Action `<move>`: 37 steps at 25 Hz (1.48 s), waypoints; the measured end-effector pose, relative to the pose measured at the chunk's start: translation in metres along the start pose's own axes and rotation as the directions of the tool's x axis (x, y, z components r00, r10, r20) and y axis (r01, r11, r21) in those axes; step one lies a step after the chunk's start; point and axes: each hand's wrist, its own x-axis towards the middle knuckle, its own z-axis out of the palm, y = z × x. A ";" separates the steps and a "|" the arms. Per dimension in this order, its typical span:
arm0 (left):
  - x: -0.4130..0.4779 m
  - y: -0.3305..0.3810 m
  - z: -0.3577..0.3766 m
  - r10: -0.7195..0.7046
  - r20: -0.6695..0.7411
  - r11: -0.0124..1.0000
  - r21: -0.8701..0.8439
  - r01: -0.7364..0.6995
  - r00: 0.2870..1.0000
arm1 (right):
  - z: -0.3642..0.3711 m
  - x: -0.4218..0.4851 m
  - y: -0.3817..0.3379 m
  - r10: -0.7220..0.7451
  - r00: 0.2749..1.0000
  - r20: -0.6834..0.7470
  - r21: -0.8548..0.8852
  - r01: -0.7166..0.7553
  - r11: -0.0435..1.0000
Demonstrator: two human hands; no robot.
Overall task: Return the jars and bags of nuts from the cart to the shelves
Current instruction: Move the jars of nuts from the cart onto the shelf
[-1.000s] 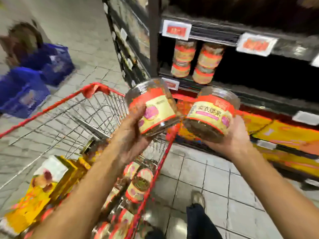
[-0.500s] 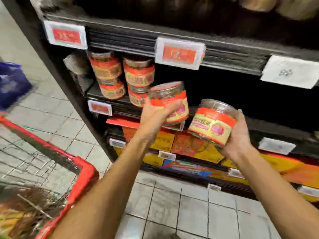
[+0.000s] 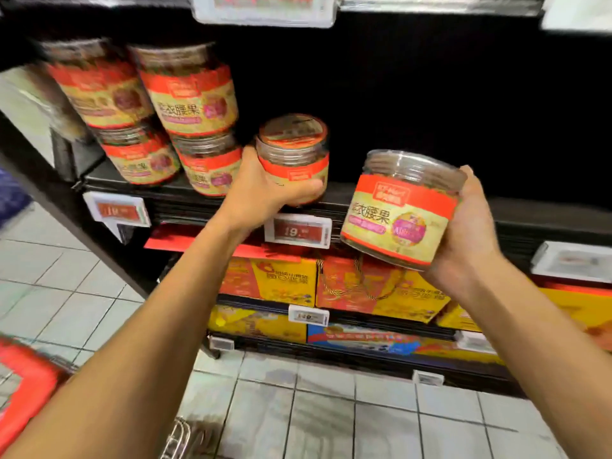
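Left hand [image 3: 265, 197]: fingers [image 3: 308, 188] wrapped round left jar [image 3: 294, 150], upright at shelf [image 3: 530, 213] edge, just beside stacked jars [image 3: 192, 94] | Right hand [image 3: 470, 236]: fingers clasp right jar [image 3: 400, 210], tilted, before the shelf | Labels: red-and-yellow, "彩衣腰果" | Price tag [image 3: 298, 230]: "19."

Stacked jars [image 3: 188, 94] blurred, cart [image 3: 23, 385] cut off btm-left — label of left jar [image 3: 293, 150] partly hidden by fingers [image 3: 303, 189].
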 end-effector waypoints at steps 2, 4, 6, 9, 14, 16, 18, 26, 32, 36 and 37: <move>-0.032 0.004 -0.003 -0.009 -0.089 1.000 0.011 0.010 0.996 | 0.007 -0.004 0.001 -0.030 1.000 -0.009 -0.067 0.029 0.997; -0.072 0.014 0.000 -0.025 -0.283 0.986 -0.164 -0.023 0.959 | 0.015 -0.007 0.001 -0.033 0.999 -0.012 -0.141 0.031 0.989; -0.092 0.032 0.006 -0.037 -0.172 0.947 -0.319 -0.020 0.984 | 0.026 -0.012 0.003 -0.005 0.999 0.039 -0.205 0.013 0.979; -0.091 0.048 0.023 0.050 0.099 0.966 -0.256 -0.024 0.994 | 0.046 -0.014 0.005 0.003 0.990 0.139 -0.248 0.033 0.968; -0.089 0.040 0.018 0.005 -0.143 0.944 -0.326 -0.052 0.990 | 0.046 -0.027 0.013 -0.188 0.965 0.185 -0.294 0.237 0.926; -0.083 0.042 0.010 0.059 -0.217 0.936 -0.326 -0.130 0.974 | 0.040 -0.039 0.015 -0.341 0.921 0.186 -0.243 0.380 0.893; -0.072 0.050 0.009 0.136 -0.268 0.931 -0.295 -0.215 0.954 | 0.042 -0.046 0.010 -0.411 0.856 0.314 -0.193 0.481 0.855; 0.004 0.068 -0.005 0.130 -0.273 0.946 -0.255 -0.202 0.953 | 0.077 0.025 -0.009 -0.375 0.826 0.421 -0.271 0.509 0.817; -0.007 0.026 -0.022 0.040 -0.038 0.950 -0.308 -0.049 0.999 | 0.062 0.046 0.002 -0.356 0.872 0.335 -0.387 0.472 0.792; -0.022 0.023 -0.016 0.102 -0.004 0.963 -0.251 -0.100 0.995 | 0.069 0.043 0.014 -0.329 0.890 0.314 -0.343 0.430 0.835; -0.026 0.026 -0.015 0.102 -0.014 0.971 -0.217 -0.103 0.995 | 0.072 0.043 0.017 -0.335 0.891 0.308 -0.329 0.430 0.841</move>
